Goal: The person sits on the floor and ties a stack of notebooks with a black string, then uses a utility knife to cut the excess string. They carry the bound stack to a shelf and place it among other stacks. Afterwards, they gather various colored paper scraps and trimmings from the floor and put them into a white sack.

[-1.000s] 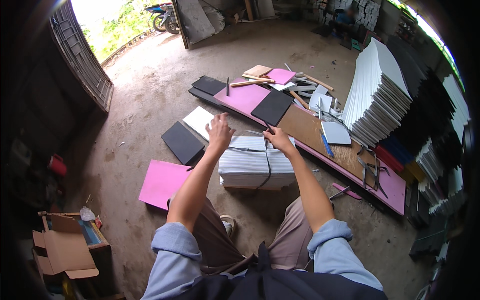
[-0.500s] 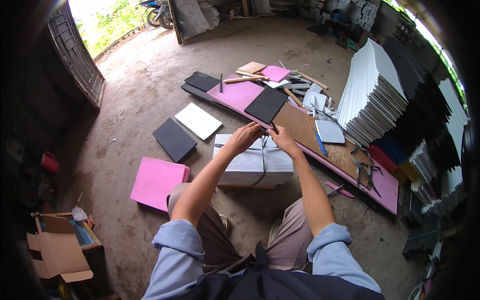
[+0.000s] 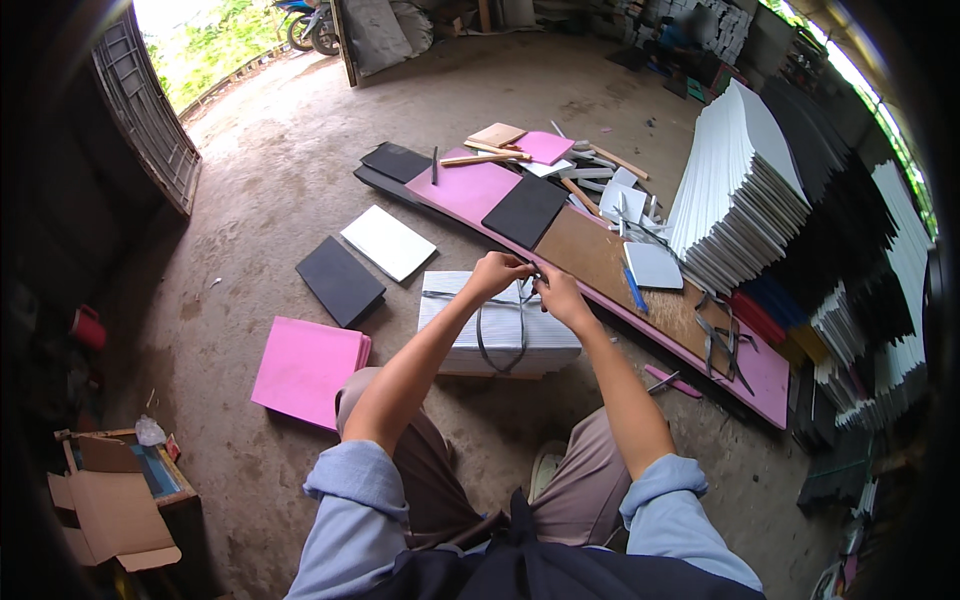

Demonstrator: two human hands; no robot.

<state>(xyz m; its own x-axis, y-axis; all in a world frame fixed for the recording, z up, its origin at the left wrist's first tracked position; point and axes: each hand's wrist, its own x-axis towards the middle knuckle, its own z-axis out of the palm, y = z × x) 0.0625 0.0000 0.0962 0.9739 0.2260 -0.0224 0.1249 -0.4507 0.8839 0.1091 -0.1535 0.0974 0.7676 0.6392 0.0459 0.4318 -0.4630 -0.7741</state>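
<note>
A block of stacked white sheets [image 3: 455, 352] sits on the floor between my feet, with a dark grey strap [image 3: 481, 338] running round and across it. Over the block's far edge, my left hand [image 3: 499, 273] pinches the strap with closed fingers. Close beside it, my right hand [image 3: 562, 297] is closed on the strap too. A loose curve of the strap hangs down the block's near side. My fingers partly hide where the ends of the strap meet.
A long board [image 3: 590, 243] with pink, black and brown pieces lies beyond the block, holding a blue cutter [image 3: 636, 290] and pliers-like tools [image 3: 718, 340]. Tall white sheets [image 3: 735, 180] stand right. Pink [image 3: 305, 370], black [image 3: 340, 281] and white [image 3: 389, 243] pads lie left. A person sits far back.
The strap across the block's near side has gone from nearly straight to a slack, curved loop. My hands stay close together, having shifted slightly at the far edge.
</note>
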